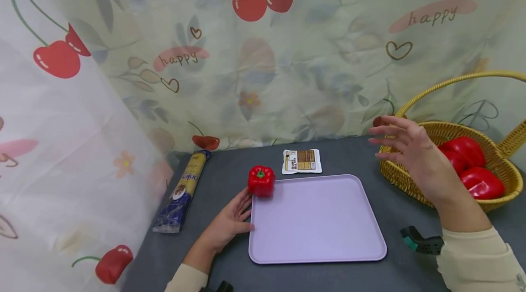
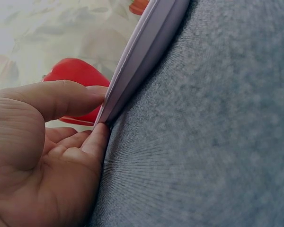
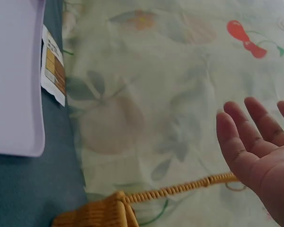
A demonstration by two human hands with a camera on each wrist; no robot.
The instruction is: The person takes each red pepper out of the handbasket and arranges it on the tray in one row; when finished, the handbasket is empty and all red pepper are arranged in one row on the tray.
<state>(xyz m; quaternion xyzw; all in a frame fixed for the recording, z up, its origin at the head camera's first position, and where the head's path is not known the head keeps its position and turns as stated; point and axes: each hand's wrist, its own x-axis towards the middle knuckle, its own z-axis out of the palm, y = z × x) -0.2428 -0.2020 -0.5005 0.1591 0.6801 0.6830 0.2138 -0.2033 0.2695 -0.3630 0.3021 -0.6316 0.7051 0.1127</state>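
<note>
My left hand (image 1: 230,221) lies along the left edge of the lilac tray (image 1: 316,223), its thumb and fingertips touching the rim. In the left wrist view the thumb (image 2: 71,98) meets the tray rim (image 2: 144,56) from one side and the little finger sits low against it. A red bell pepper (image 1: 261,181) with a green stem sits upright at the tray's far left corner, just beyond those fingers. My right hand (image 1: 419,159) hovers with spread fingers and holds nothing, overlapping the left side of the wicker basket (image 1: 394,182) in the head view.
Several red peppers (image 1: 478,182) lie in the basket, whose tall handle (image 1: 460,81) arches above it. A flat white-and-brown packet (image 1: 302,161) lies behind the tray. Left of the tray is a long blue-and-yellow package (image 1: 185,189). A patterned curtain (image 1: 287,77) hangs along the back.
</note>
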